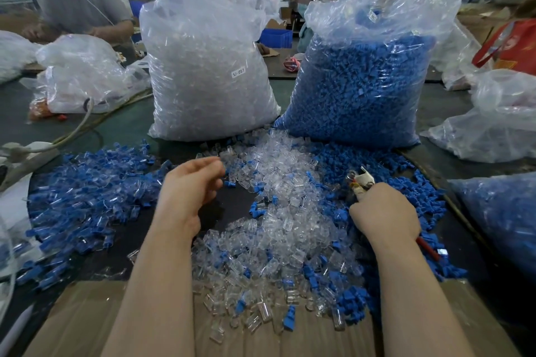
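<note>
Cardboard (87, 316) is lying nearest, at six o'clock, with loose pieces spilling onto it. Just beyond, the right hand (383, 211) is clenching round a small tool (362, 180). Its pale head is poking out toward twelve o'clock over the blue plugs (377, 159), and a red handle end is showing behind the wrist. The left hand (188, 191) is hovering at nine o'clock of the clear caps (278, 211), fingers curled inward. Whether they are pinching a piece, I cannot tell.

It looks to me like the picking step, fetching the next piece for the tool. The next move is calling for the left fingers to single out one piece and bring it across to the tool's head.

Caps and plugs are lying mixed in the middle heap, so getting just one piece may be fiddly. At nine o'clock a pile of joined pieces (87, 182) is crowding the left arm. At twelve o'clock a clear bag (208, 66) and a blue bag (362, 81) are walling off the far side. A cable (84, 122) is trailing at ten o'clock, and another worker (78, 3) is sitting beyond it.
</note>
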Demonstrator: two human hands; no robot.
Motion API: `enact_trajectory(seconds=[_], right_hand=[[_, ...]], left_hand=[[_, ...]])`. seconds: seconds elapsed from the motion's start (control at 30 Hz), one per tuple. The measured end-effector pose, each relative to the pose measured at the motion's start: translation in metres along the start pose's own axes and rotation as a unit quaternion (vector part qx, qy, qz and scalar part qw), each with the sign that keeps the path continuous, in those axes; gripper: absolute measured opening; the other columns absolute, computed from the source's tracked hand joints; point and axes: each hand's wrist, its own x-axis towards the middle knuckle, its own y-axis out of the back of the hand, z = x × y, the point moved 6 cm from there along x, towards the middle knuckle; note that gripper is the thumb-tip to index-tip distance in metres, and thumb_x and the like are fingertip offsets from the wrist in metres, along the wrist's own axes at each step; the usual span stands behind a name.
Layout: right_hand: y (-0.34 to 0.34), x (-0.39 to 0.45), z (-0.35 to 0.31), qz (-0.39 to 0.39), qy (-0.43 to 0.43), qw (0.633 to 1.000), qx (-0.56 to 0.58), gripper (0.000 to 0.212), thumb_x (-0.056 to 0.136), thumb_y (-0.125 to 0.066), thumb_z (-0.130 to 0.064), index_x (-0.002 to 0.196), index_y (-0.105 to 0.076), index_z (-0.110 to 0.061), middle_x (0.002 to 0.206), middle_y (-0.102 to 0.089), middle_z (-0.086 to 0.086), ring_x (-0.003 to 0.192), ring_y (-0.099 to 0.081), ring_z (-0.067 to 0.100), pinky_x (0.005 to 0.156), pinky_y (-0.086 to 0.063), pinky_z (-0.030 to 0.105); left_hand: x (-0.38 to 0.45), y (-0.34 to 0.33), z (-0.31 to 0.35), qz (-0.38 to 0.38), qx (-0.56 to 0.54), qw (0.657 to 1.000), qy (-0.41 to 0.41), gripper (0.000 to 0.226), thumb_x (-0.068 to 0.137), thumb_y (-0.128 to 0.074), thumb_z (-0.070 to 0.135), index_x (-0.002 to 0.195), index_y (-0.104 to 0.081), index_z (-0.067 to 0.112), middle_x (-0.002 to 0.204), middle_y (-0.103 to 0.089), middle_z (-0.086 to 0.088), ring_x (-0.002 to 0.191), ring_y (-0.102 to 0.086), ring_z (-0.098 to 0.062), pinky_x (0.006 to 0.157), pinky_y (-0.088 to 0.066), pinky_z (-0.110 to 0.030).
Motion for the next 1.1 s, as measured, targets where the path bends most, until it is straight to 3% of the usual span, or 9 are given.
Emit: enact_trajectory(seconds=[0.1, 0.23, 0.3, 0.37, 0.43, 0.5, 0.7, 0.87, 1.1], right_hand=[[0.002, -0.001, -0.001, 0.007, 0.003, 1.0, -0.005, 0.019, 0.086, -0.065, -0.023, 0.08, -0.051, -0.011, 0.082, -0.057, 0.01, 0.069, -0.053, 0.03, 0.058, -0.04, 0.032], [0.004, -0.003, -0.003, 0.017, 0.018, 1.0, -0.006, 0.017, 0.086, -0.063, -0.023, 0.088, -0.05, -0.013, 0.096, -0.058, 0.012, 0.074, -0.052, 0.031, 0.06, -0.039, 0.033], [0.004, -0.003, -0.003, 0.025, 0.023, 0.999, 0.0, 0.017, 0.086, -0.064, -0.023, 0.088, -0.05, -0.013, 0.088, -0.055, 0.01, 0.07, -0.049, 0.029, 0.057, -0.036, 0.032], [0.006, -0.003, -0.004, 0.033, 0.023, 0.999, 0.002, 0.017, 0.086, -0.063, -0.024, 0.086, -0.05, -0.014, 0.074, -0.049, 0.005, 0.06, -0.043, 0.024, 0.051, -0.031, 0.028], [0.008, -0.003, -0.003, 0.042, 0.021, 0.999, 0.006, 0.018, 0.087, -0.063, -0.026, 0.087, -0.05, -0.014, 0.069, -0.046, 0.003, 0.056, -0.04, 0.02, 0.048, -0.027, 0.027], [0.01, -0.002, -0.003, 0.052, 0.021, 0.998, 0.018, 0.02, 0.087, -0.063, -0.027, 0.09, -0.049, -0.014, 0.07, -0.045, 0.003, 0.056, -0.039, 0.02, 0.048, -0.027, 0.027], [0.013, -0.002, -0.008, 0.064, 0.047, 0.996, 0.04, 0.025, 0.089, -0.064, -0.035, 0.096, -0.052, -0.015, 0.083, -0.053, 0.006, 0.074, -0.05, 0.03, 0.063, -0.04, 0.034], [0.013, -0.001, -0.014, 0.071, 0.08, 0.993, 0.055, 0.017, 0.09, -0.059, -0.031, 0.091, -0.049, -0.017, 0.077, -0.05, 0.003, 0.073, -0.049, 0.03, 0.062, -0.038, 0.034], [0.016, -0.004, -0.016, 0.093, 0.095, 0.989, 0.069, 0.012, 0.091, -0.055, -0.024, 0.089, -0.049, -0.014, 0.071, -0.046, 0.001, 0.065, -0.045, 0.026, 0.054, -0.028, 0.032]], left_hand=[[-0.009, -0.023, 0.001, -0.071, 0.218, 0.971, -0.068, 0.011, 0.086, -0.073, 0.017, 0.091, -0.071, 0.026, 0.087, -0.071, 0.008, 0.078, -0.063, -0.006, 0.061, -0.042, -0.017], [-0.009, -0.046, -0.007, -0.091, 0.376, 0.913, -0.127, 0.013, 0.089, -0.07, 0.022, 0.101, -0.071, 0.029, 0.091, -0.067, 0.014, 0.08, -0.06, 0.001, 0.066, -0.043, -0.015], [-0.009, -0.053, -0.011, -0.079, 0.432, 0.885, -0.152, 0.021, 0.094, -0.064, 0.025, 0.114, -0.069, 0.026, 0.098, -0.068, 0.011, 0.079, -0.057, 0.002, 0.066, -0.043, -0.016], [-0.011, -0.059, -0.015, -0.077, 0.463, 0.868, -0.164, 0.026, 0.096, -0.061, 0.027, 0.12, -0.068, 0.022, 0.109, -0.07, 0.003, 0.088, -0.062, -0.009, 0.078, -0.05, -0.027], [-0.011, -0.062, -0.018, -0.081, 0.479, 0.857, -0.172, 0.026, 0.095, -0.062, 0.028, 0.119, -0.069, 0.02, 0.112, -0.071, -0.001, 0.095, -0.064, -0.015, 0.083, -0.051, -0.03], [-0.009, -0.063, -0.019, -0.088, 0.482, 0.855, -0.172, 0.025, 0.095, -0.063, 0.03, 0.117, -0.07, 0.022, 0.108, -0.07, 0.002, 0.088, -0.06, -0.011, 0.078, -0.047, -0.027], [-0.004, -0.064, -0.024, -0.122, 0.44, 0.875, -0.163, 0.011, 0.089, -0.071, 0.026, 0.095, -0.062, 0.026, 0.09, -0.063, 0.011, 0.082, -0.059, -0.005, 0.077, -0.052, -0.028], [-0.005, -0.068, -0.025, -0.155, 0.423, 0.877, -0.163, 0.015, 0.091, -0.068, 0.021, 0.099, -0.057, 0.029, 0.087, -0.061, 0.011, 0.079, -0.057, -0.002, 0.066, -0.044, -0.017], [-0.005, -0.066, -0.023, -0.14, 0.409, 0.89, -0.144, 0.007, 0.095, -0.063, 0.027, 0.101, -0.066, 0.025, 0.086, -0.061, 0.015, 0.077, -0.057, -0.001, 0.06, -0.041, -0.017]])
